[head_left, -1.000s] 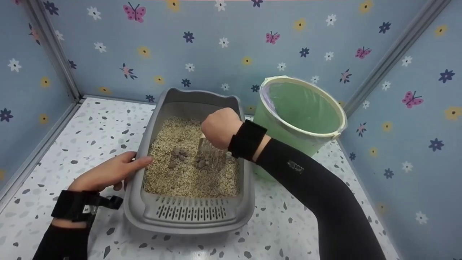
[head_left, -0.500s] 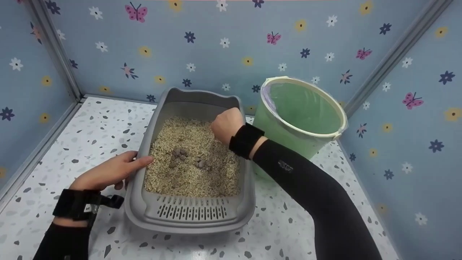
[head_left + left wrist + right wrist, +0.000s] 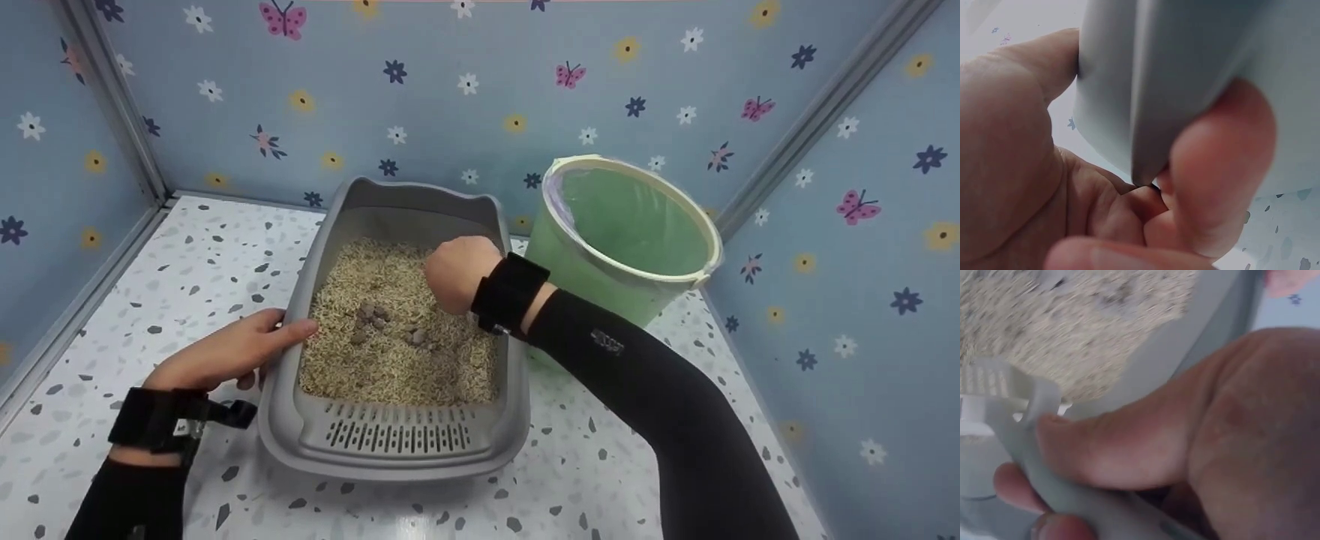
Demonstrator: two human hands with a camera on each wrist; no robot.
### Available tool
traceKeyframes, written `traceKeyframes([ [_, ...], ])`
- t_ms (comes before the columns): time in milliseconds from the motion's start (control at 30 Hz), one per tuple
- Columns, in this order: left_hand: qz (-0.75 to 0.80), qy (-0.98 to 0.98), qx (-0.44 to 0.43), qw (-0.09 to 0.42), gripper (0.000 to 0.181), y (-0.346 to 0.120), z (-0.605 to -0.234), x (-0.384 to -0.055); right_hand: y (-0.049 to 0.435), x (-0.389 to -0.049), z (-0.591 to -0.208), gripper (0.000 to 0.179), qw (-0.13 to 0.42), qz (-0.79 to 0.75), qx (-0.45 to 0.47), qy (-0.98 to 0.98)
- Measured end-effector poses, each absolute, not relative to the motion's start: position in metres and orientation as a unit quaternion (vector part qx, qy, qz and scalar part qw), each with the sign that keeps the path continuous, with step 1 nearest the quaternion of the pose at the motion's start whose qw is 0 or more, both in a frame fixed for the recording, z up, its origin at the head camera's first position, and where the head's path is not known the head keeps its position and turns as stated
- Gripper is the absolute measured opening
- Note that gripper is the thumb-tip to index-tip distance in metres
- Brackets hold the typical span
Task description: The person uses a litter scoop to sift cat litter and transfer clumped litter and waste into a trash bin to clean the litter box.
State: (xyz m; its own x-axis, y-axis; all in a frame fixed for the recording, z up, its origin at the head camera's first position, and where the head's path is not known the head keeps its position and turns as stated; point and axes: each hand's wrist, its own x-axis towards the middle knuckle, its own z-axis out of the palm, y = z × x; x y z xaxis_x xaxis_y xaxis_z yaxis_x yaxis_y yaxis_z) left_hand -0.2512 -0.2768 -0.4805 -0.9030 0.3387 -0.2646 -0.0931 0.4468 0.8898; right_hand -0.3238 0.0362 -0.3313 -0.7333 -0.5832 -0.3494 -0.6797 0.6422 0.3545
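Slotted scoop (image 3: 1022,444) in its grasp, the right hand (image 3: 463,271) worked over the gray tray's (image 3: 390,471) right side, thumb pressed along the handle, fingers wrapped beneath. From afar, I saw the left hand (image 3: 232,349) grip the tray's left rim between thumb and curled fingers.

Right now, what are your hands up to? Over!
Left hand grips grey plastic litter tray. Right hand holds pale slotted scoop. Grey-brown clumps on tan granular litter. No obstruction seen.
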Motion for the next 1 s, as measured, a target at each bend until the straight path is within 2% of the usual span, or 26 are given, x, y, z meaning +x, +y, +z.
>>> traceKeyframes([
  [267,0.518,0.827,0.078,0.207,0.058,-0.277,-0.482,-0.252,0.017,-0.307,-0.325,0.049,0.104,0.202,-0.359,0.906],
  [533,0.510,0.832,0.076,0.206,0.061,-0.277,-0.482,-0.253,0.017,-0.306,-0.306,0.045,0.120,0.156,-0.357,0.913],
  [767,0.510,0.832,0.076,0.206,0.059,-0.276,-0.482,-0.253,0.028,-0.308,-0.303,0.048,0.089,0.247,-0.326,0.908],
  [1000,0.511,0.831,0.077,0.204,0.061,-0.276,-0.481,-0.254,0.028,-0.317,-0.320,0.047,0.153,0.292,-0.290,0.898],
])
